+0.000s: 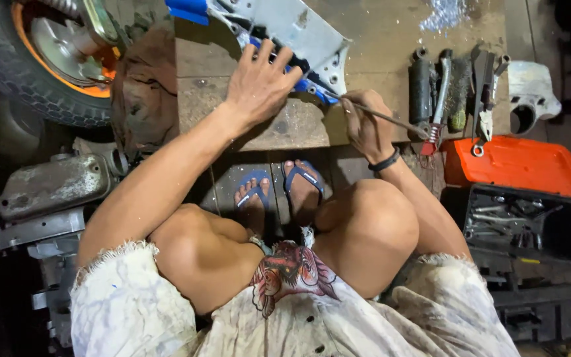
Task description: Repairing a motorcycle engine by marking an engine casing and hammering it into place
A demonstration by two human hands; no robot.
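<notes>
Bare knees (365,225) (squatting) over grimy floor (391,26)

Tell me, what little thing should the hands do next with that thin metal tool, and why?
Probably press the tip in and turn it. The right hand grips a long thin metal screwdriver-like tool whose tip meets the edge of the white and blue plastic motorcycle panel, while the left hand lies flat on that panel, pinning it to the wooden board.

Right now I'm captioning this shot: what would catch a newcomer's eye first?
At top centre, the left hand presses on a white and blue panel while the right hand works a thin metal tool at its edge. An orange-rimmed wheel fills the upper left; an orange toolbox lid glows at right.
</notes>
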